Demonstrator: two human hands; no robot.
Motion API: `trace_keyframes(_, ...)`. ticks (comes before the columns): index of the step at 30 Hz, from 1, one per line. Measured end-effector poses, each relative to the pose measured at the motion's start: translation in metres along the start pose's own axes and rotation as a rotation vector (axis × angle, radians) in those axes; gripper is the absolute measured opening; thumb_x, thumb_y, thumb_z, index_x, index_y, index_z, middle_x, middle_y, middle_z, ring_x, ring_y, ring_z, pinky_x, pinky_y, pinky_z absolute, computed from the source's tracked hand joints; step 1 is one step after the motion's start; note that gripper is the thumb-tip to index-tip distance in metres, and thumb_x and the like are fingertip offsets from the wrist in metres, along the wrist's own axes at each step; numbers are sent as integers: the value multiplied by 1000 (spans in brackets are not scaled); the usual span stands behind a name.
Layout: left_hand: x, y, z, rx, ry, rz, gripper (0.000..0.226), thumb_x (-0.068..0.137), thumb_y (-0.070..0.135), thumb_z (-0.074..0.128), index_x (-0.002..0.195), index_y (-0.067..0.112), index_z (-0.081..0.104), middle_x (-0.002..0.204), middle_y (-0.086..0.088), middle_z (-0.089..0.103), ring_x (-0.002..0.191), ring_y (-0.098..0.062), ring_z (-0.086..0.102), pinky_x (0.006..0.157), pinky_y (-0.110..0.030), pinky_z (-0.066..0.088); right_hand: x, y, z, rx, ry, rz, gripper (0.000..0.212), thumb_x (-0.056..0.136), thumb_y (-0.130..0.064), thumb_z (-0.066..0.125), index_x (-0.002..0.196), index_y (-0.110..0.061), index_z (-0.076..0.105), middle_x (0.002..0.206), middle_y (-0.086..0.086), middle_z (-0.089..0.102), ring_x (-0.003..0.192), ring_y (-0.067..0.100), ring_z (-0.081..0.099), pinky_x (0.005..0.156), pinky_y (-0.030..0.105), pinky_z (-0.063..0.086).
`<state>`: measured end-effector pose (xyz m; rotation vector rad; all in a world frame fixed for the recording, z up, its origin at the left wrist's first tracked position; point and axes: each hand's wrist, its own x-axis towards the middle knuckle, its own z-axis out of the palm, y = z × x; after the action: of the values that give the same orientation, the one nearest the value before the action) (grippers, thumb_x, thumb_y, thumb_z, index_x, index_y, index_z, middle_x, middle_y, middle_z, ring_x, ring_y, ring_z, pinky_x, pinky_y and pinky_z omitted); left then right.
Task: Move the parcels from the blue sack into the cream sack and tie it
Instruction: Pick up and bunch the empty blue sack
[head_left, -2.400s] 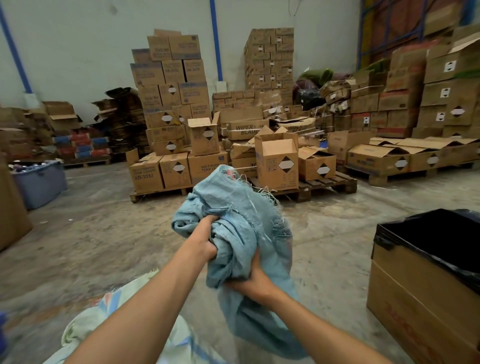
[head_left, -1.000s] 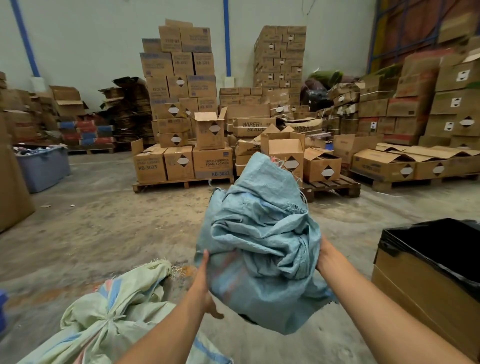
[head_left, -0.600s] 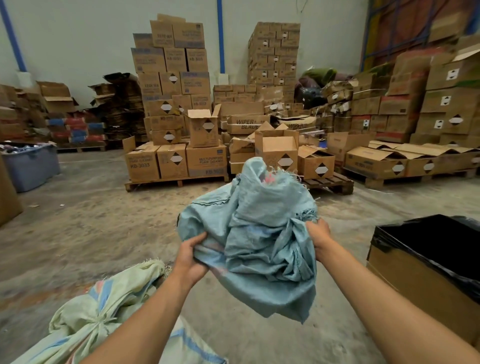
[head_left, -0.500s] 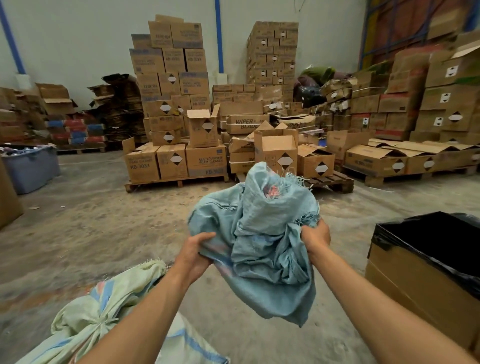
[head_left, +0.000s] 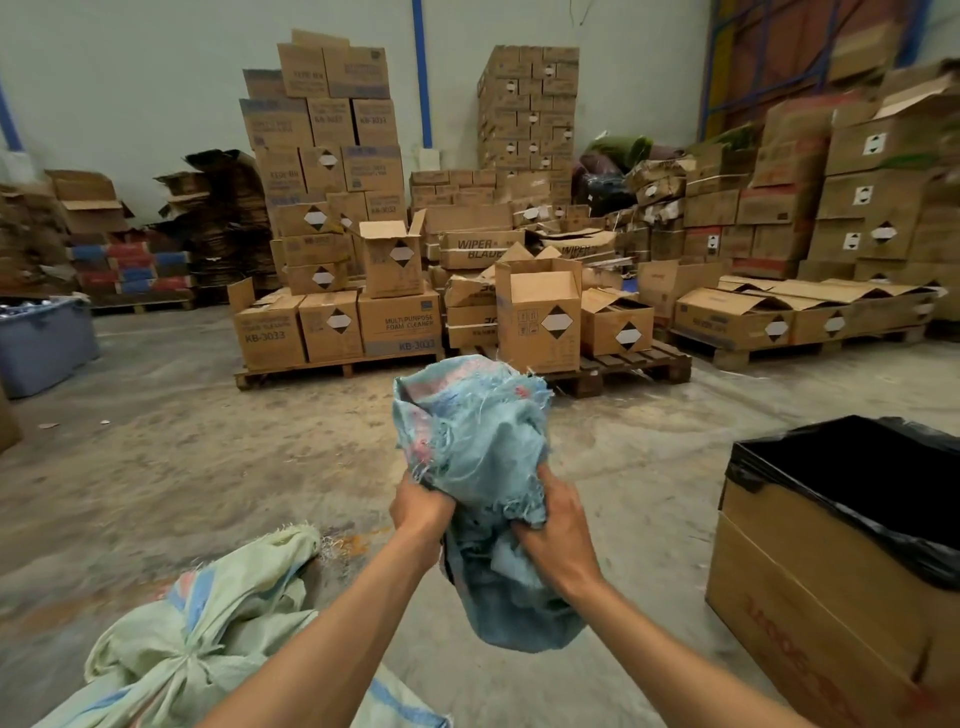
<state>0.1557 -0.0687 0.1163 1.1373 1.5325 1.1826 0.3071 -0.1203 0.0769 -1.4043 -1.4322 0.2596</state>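
Both hands clutch the crumpled blue sack (head_left: 483, 467) in mid-air at the centre: the left hand (head_left: 422, 512) grips its left side, the right hand (head_left: 558, 530) its bunched middle. The cream sack (head_left: 208, 623), knotted at its neck, lies on the concrete floor (head_left: 182, 467) near left, and a cardboard box lined with a black bag (head_left: 831, 561) stands near right.

Near right: a cardboard box (head_left: 810, 597) lined with a black bag (head_left: 852, 483).
Far centre: stacked cartons (head_left: 332, 171) on a wooden pallet (head_left: 337, 366).
Far left: a blue tub (head_left: 41, 343).
Ground: stained concrete floor (head_left: 182, 457).
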Motion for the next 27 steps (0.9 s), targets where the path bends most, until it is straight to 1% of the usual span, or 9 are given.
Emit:
trace_keyframes(2, -4, 6, -1, -73, -121, -5, 32, 80, 38, 71, 110, 26, 67, 98, -2, 73, 88, -25, 68, 75, -42, 61, -8, 2, 3, -9, -64, -32, 76, 64, -39, 70, 135, -33, 44, 126, -4, 59, 114, 23, 56, 90, 44, 50)
trace_keyframes(5, -13, 16, 3, -85, -334, 62, 17, 93, 13, 63, 108, 15, 70, 93, -2, 74, 91, -21, 68, 74, -27, 56, -14, 9, 3, -138, -102, 46, 101, 50, -69, 75, 138, -35, 39, 135, -9, 52, 125, 16, 50, 98, 42, 46)
trace_keyframes(9, -41, 39, 13, 80, -459, 207, 39, 92, -10, 42, 113, 13, 66, 93, 2, 67, 79, -5, 58, 50, -2, 42, -12, 14, -17, 13, 22, 160, 78, 44, -79, 80, 105, -32, 66, 98, -14, 72, 94, 7, 69, 80, 38, 57)
trace_keyframes(12, -53, 50, 30, 265, -549, 314, 33, 87, 1, 46, 105, 8, 73, 102, -1, 68, 94, -14, 60, 74, -8, 47, -6, 8, -42, 60, 174, 199, 77, 48, -74, 78, 106, -25, 65, 97, -7, 74, 88, 15, 71, 73, 36, 58)
trace_keyframes(15, -72, 54, 57, 479, -567, 427, 27, 69, 29, 45, 80, 27, 69, 116, 4, 58, 116, -23, 44, 107, -43, 35, 0, 11, -74, 14, 270, 215, 78, 49, -66, 73, 110, -20, 64, 106, 2, 73, 98, 24, 68, 77, 37, 57)
trace_keyframes(17, -88, 65, 74, 576, -584, 472, 22, 63, 36, 43, 77, 40, 59, 120, 4, 46, 117, -22, 34, 108, -47, 28, 7, 18, -94, 51, 290, 248, 76, 48, -67, 76, 109, -22, 67, 106, -1, 74, 99, 20, 69, 80, 39, 57)
trace_keyframes(21, -94, 82, 113, 399, -640, 591, 29, 81, 33, 50, 103, 32, 68, 119, 3, 47, 118, -17, 42, 109, -38, 33, 31, 40, -147, 103, 366, 260, 66, 53, -51, 88, 110, -26, 66, 110, -4, 73, 104, 16, 68, 91, 37, 56)
trace_keyframes(24, -102, 88, 145, 255, -574, 695, 23, 98, 19, 49, 101, 27, 71, 110, 3, 53, 98, -5, 55, 84, -13, 45, 49, 50, -208, 88, 519, 290, 64, 61, -33, 91, 115, -9, 65, 114, 8, 72, 107, 24, 67, 90, 39, 56)
trace_keyframes(27, -117, 85, 187, 253, -537, 795, 34, 98, 23, 50, 127, 40, 56, 104, 5, 56, 91, -11, 59, 79, -22, 50, 68, 67, -275, 136, 674, 329, 56, 67, -19, 90, 113, -6, 61, 119, 15, 68, 113, 29, 63, 96, 43, 52)
